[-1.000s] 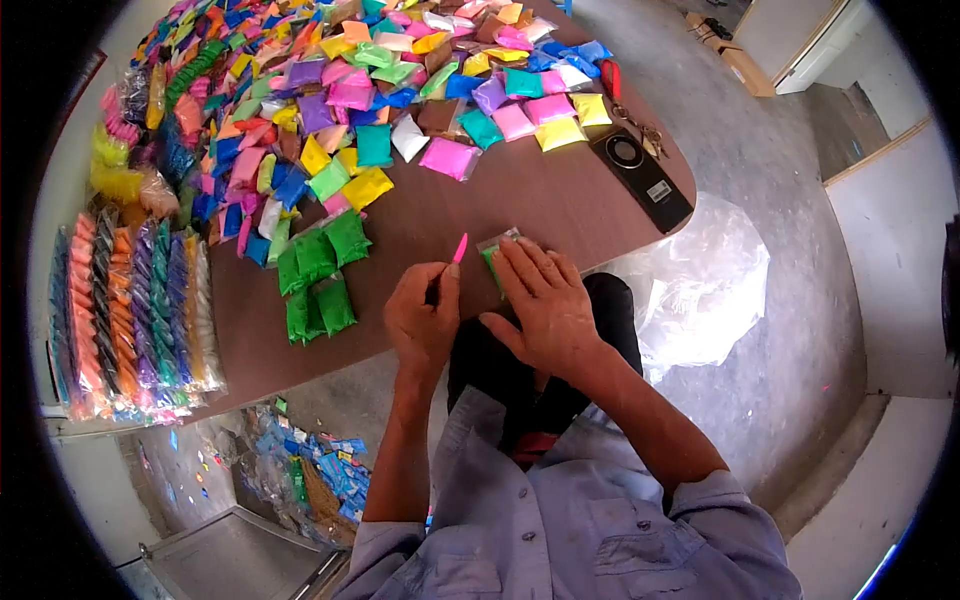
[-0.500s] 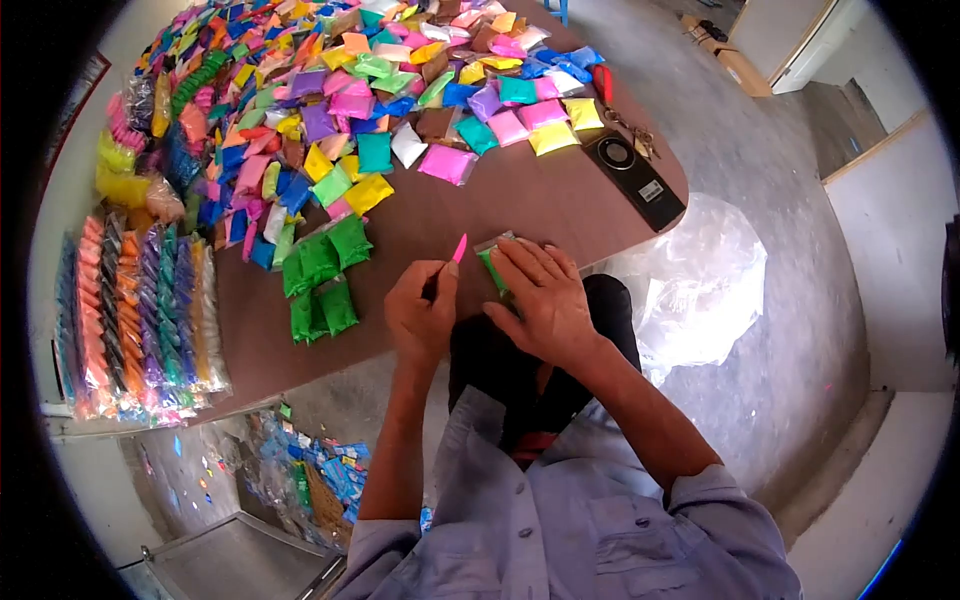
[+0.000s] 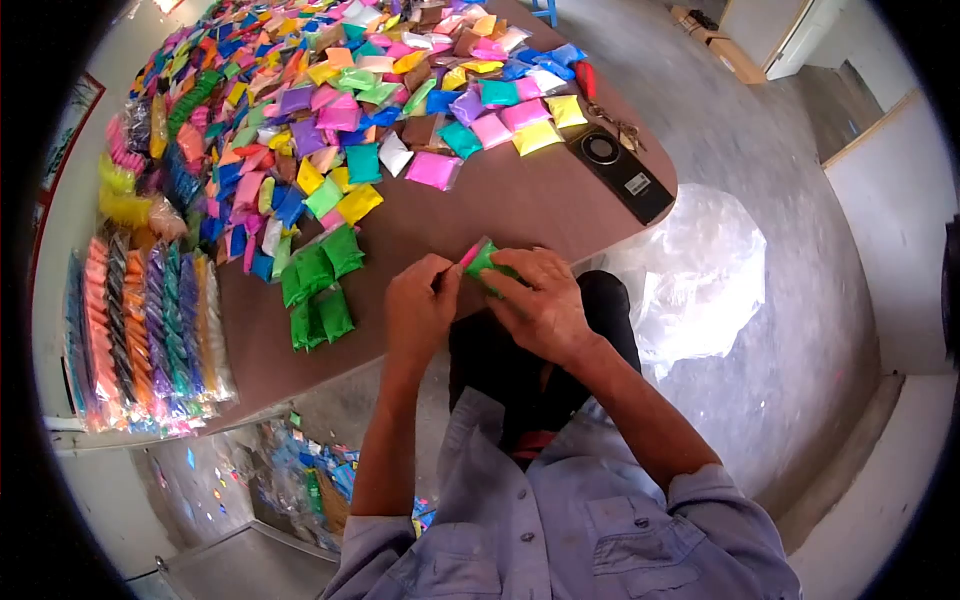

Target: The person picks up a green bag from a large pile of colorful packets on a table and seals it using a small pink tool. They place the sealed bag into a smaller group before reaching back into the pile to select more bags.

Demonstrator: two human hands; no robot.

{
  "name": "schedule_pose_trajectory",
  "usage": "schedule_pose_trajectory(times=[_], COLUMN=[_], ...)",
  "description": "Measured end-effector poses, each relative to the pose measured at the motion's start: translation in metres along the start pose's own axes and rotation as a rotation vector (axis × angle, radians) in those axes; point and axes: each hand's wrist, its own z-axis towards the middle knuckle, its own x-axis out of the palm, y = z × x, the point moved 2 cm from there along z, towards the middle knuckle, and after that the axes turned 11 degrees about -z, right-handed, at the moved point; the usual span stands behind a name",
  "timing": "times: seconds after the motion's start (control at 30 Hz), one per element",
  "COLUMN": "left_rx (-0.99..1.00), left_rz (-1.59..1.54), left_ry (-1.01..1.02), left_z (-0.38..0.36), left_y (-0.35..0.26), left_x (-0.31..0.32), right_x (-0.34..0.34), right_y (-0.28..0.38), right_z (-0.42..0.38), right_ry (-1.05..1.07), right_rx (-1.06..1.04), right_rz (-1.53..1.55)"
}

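Left hand point(image 3: 424, 303) pinches the pink tool point(image 3: 468, 257) at ten o'clock on the green packet point(image 3: 484, 260); right hand point(image 3: 546, 303) clamps that packet, best braced.

The left forearm point(image 3: 393, 425) reaches nearly straight forward; the right forearm point(image 3: 640, 410) slants inward. The left hand point(image 3: 420, 303) is curled, thumb and index finger pinched together; near it, the right hand point(image 3: 545, 303) faces back upward, fingers bent, pointing leftward.
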Motion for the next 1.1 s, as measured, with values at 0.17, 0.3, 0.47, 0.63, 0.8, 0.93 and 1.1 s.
schedule_pose_trajectory(times=[0.17, 0.3, 0.47, 0.63, 0.8, 0.93, 1.1], left_rx=[0.043, -0.029, 0.066, -0.028, 0.050, 0.105, -0.021], left_rz=[0.113, -0.050, 0.140, 0.148, 0.028, 0.202, 0.092], left_ry=[0.022, 0.013, 0.041, 0.055, 0.067, 0.087, 0.003], left_z=[0.015, 0.023, 0.030, 0.037, 0.029, 0.032, 0.028], left_y=[0.005, -0.021, 0.006, 0.000, -0.021, -0.005, -0.002], left_x=[-0.009, -0.003, 0.011, -0.001, 0.006, 0.009, -0.006], right_x=[0.003, 0.006, 0.004, 0.003, 0.003, 0.002, 0.000], right_y=[0.000, -0.003, -0.002, -0.001, 0.001, 0.002, 0.001], right_z=[-0.003, -0.006, -0.003, -0.004, -0.002, -0.001, -0.002], right_ry=[-0.021, -0.014, 0.005, -0.020, -0.034, -0.056, -0.041], right_rx=[0.022, 0.042, 0.048, 0.055, 0.064, 0.073, 0.057], right_rz=[-0.010, 0.010, 0.018, 0.042, 0.006, 0.017, 0.031])
